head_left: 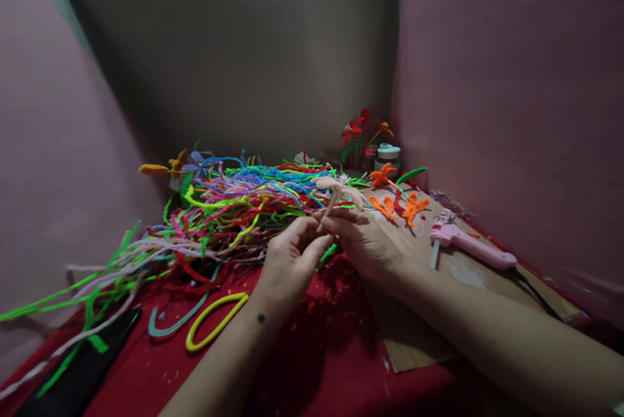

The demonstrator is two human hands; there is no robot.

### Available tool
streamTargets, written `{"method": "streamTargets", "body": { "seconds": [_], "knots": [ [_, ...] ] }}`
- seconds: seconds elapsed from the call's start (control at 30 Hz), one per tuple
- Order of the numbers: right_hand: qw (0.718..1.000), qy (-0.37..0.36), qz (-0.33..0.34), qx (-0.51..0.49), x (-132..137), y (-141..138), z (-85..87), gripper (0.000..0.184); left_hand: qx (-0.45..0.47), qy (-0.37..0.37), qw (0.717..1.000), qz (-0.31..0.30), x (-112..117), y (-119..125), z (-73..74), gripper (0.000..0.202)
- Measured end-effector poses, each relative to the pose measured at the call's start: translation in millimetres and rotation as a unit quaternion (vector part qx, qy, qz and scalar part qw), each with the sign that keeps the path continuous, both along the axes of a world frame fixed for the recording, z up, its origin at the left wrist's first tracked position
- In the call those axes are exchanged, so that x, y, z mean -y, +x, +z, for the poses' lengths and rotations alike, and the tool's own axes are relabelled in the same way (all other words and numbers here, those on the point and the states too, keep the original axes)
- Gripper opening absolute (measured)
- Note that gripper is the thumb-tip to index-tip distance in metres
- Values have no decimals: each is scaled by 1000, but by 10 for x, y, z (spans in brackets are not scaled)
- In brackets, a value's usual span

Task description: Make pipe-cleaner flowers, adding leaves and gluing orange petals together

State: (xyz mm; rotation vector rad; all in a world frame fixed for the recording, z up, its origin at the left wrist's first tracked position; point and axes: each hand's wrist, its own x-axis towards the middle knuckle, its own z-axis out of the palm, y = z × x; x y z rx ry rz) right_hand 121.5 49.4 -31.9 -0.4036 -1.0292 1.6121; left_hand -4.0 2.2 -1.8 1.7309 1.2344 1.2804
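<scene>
Between my two hands, at the middle of the view, stands a pale pink pipe-cleaner flower [340,188] with a small white centre. Its stem runs down into my fingers. My left hand [295,251] pinches the lower stem between thumb and forefinger. My right hand [363,241] is closed on the stem just beside it, fingertips meeting the left ones. A short bright green piece [327,257] shows just below the fingers. Behind the hands lies a big heap of coloured pipe cleaners [253,193].
A pink glue gun [470,245] and orange pipe-cleaner flowers [414,208] rest on a brown board [414,345] at right. Behind are a lidded jar [388,158] and red flowers [359,128]. A yellow loop [195,332] and a black flat object [92,371] lie left on red cloth [312,365].
</scene>
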Motion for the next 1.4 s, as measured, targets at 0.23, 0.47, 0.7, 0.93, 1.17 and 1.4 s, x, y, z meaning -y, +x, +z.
{"method": "streamTargets", "body": {
  "seconds": [0.23, 0.47, 0.7, 0.93, 1.17, 1.4],
  "knots": [
    [999, 12, -23, 24, 18, -35, -52, 9, -196, 206, 954, 98, -21, -41, -115, 15],
    [989, 83, -25, 122, 134, 30, 189, 6, -53, 91, 990, 93, 9, -12, -31, 14],
    [988, 104, -3, 112, 114, 53, 165, 14, 121, -50, 991, 21, 37, 4, 72, 12],
    [994, 86, 24, 57, 45, 53, 97, 12, 241, -164, 951, -107, 2, -51, 97, 16],
    [992, 91, 74, 41, -4, 56, 81, 11, 301, -243, 904, -183, -32, -114, 91, 12],
    [995, 61, 74, 31, 14, 39, 50, 13, 278, -272, 901, -192, -38, -135, 104, 14]
  ]
}}
